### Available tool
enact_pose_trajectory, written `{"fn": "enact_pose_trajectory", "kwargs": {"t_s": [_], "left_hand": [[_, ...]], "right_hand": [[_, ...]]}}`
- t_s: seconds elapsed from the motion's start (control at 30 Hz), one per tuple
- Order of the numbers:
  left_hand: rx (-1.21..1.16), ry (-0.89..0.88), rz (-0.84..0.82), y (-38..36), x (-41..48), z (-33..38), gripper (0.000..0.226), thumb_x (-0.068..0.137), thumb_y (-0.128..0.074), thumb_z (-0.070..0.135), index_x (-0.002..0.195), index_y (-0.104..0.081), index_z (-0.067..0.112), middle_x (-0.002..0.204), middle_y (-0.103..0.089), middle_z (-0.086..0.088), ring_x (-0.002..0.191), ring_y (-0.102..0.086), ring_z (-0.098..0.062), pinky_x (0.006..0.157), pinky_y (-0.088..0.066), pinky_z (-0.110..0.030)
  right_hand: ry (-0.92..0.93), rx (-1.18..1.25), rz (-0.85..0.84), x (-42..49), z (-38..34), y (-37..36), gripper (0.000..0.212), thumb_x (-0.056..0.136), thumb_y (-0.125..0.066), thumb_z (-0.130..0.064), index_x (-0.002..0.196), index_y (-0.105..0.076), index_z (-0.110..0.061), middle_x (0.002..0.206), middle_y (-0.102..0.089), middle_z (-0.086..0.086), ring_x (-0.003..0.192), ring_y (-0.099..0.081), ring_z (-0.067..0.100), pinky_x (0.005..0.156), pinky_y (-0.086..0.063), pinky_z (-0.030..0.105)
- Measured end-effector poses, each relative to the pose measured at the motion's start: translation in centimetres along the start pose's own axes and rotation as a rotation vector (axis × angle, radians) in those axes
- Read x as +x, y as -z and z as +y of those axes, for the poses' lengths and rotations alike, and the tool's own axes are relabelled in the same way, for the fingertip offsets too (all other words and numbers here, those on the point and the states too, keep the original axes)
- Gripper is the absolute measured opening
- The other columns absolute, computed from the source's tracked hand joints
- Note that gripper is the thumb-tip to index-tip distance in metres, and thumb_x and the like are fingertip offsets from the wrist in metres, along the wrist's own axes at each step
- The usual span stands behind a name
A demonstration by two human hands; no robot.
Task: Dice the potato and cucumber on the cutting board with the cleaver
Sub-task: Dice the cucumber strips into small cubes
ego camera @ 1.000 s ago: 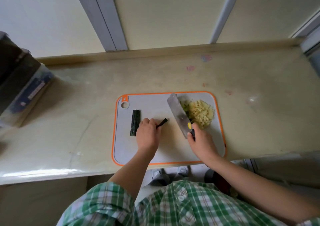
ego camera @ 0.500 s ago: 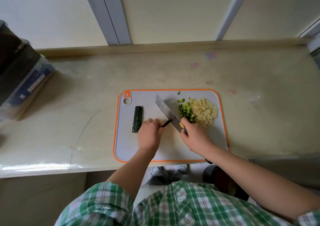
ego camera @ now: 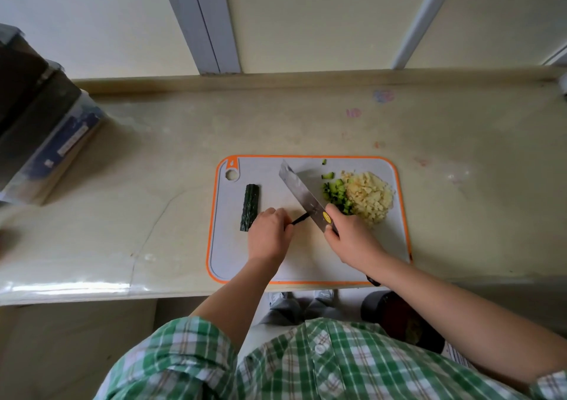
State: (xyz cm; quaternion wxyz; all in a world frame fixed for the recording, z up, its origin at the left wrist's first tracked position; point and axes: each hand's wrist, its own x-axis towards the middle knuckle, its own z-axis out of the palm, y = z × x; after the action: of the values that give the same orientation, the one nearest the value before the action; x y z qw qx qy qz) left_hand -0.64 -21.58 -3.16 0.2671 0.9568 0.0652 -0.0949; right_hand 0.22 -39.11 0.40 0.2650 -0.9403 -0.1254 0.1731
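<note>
Cucumber chunk [ego camera: 250, 207] beside left hand [ego camera: 270, 235]

A pale, glossy counter [ego camera: 306, 123] is seen from above. Along its back edge a raised lip [ego camera: 306, 77] is set against a cream wall [ego camera: 306, 16]. Two grey strips [ego camera: 202, 22] are fixed to the wall behind the counter's middle. Faint pink and blue stains [ego camera: 383, 95] are scattered over its back right part, and a thin crack [ego camera: 153, 224] is traced across its left part. A dark box [ego camera: 33, 117] is seen at its left end. Light is reflected along its front edge [ego camera: 67, 287].
</note>
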Motion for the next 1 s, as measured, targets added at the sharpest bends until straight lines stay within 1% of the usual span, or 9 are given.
{"fn": "enact_pose_trajectory", "kwargs": {"t_s": [0.1,0.17,0.27,0.4,0.5,0.63,0.8,0.9,1.0], "left_hand": [[-0.013,-0.001,-0.006,-0.1,0.2,0.2,0.012,0.087,-0.058,0.020,0.090,-0.068,0.012,0.090,-0.062,-0.006,0.085,-0.057,-0.025,0.069,-0.050,-0.037],[-0.014,-0.009,-0.010,-0.1,0.2,0.2,0.011,0.087,-0.058,0.019,0.088,-0.067,0.011,0.089,-0.062,-0.007,0.083,-0.057,-0.026,0.068,-0.049,-0.036],[-0.007,-0.026,-0.016,0.0,0.2,0.0,0.010,0.086,-0.059,0.019,0.088,-0.065,0.011,0.087,-0.061,-0.007,0.082,-0.057,-0.027,0.066,-0.047,-0.036],[0.032,-0.016,-0.019,0.3,-0.1,-0.4,0.018,0.085,-0.061,0.029,0.097,-0.064,0.016,0.090,-0.062,-0.004,0.083,-0.058,-0.024,0.066,-0.049,-0.034],[0.048,0.001,-0.026,0.2,-0.3,-0.6,0.010,0.084,-0.059,0.026,0.088,-0.062,0.017,0.086,-0.060,-0.002,0.077,-0.059,-0.025,0.062,-0.047,-0.033],[0.023,0.002,-0.041,0.1,0.0,-0.3,0.009,0.085,-0.057,0.020,0.086,-0.064,0.014,0.087,-0.061,-0.004,0.077,-0.060,-0.025,0.065,-0.050,-0.036],[0.027,-0.006,-0.054,-0.1,0.2,-0.1,0.011,0.084,-0.056,0.019,0.087,-0.063,0.013,0.088,-0.060,-0.005,0.077,-0.059,-0.027,0.066,-0.050,-0.039],[0.033,-0.024,-0.061,0.1,0.1,-0.3,0.012,0.085,-0.056,0.021,0.090,-0.064,0.014,0.090,-0.061,-0.005,0.078,-0.060,-0.027,0.066,-0.050,-0.037],[0.062,-0.028,-0.058,0.2,-0.3,-0.6,0.015,0.085,-0.058,0.026,0.095,-0.062,0.016,0.091,-0.060,-0.003,0.079,-0.059,-0.026,0.066,-0.050,-0.035]], "right_hand": [[-0.005,-0.031,-0.020,-0.1,0.0,-0.4,0.013,0.090,-0.043,-0.007,0.085,-0.034,-0.015,0.054,-0.042,0.010,0.044,-0.039,0.024,0.044,-0.030,0.036],[-0.019,-0.050,-0.021,0.0,0.0,-0.9,0.007,0.090,-0.043,-0.007,0.090,-0.038,-0.012,0.053,-0.039,0.005,0.045,-0.039,0.025,0.045,-0.028,0.031],[-0.039,-0.095,0.000,0.3,-0.2,-1.6,0.007,0.091,-0.043,-0.008,0.099,-0.042,-0.008,0.052,-0.037,0.002,0.048,-0.042,0.027,0.047,-0.027,0.033],[-0.060,-0.028,0.025,0.6,-0.5,-1.5,0.005,0.093,-0.042,-0.008,0.096,-0.040,-0.011,0.055,-0.046,0.011,0.047,-0.047,0.028,0.045,-0.034,0.038],[-0.028,0.024,0.002,0.4,-0.7,-0.7,0.010,0.093,-0.042,-0.008,0.091,-0.035,-0.014,0.058,-0.050,0.016,0.045,-0.050,0.029,0.043,-0.041,0.041],[0.017,-0.036,-0.031,0.1,-0.6,-0.6,0.013,0.092,-0.044,-0.009,0.087,-0.033,-0.015,0.054,-0.042,0.008,0.042,-0.041,0.021,0.043,-0.037,0.038],[0.002,-0.092,-0.001,0.3,-0.2,-1.8,0.010,0.089,-0.044,-0.008,0.089,-0.037,-0.014,0.050,-0.039,0.003,0.045,-0.041,0.025,0.044,-0.030,0.034],[-0.011,-0.104,0.019,0.5,-0.2,-2.4,0.009,0.090,-0.045,-0.009,0.097,-0.041,-0.012,0.049,-0.037,-0.002,0.041,-0.037,0.016,0.039,-0.023,0.031],[-0.027,-0.055,0.056,0.9,-0.3,-2.3,0.009,0.092,-0.044,-0.009,0.092,-0.038,-0.015,0.049,-0.036,-0.002,0.040,-0.035,0.011,0.039,-0.018,0.028]]}}
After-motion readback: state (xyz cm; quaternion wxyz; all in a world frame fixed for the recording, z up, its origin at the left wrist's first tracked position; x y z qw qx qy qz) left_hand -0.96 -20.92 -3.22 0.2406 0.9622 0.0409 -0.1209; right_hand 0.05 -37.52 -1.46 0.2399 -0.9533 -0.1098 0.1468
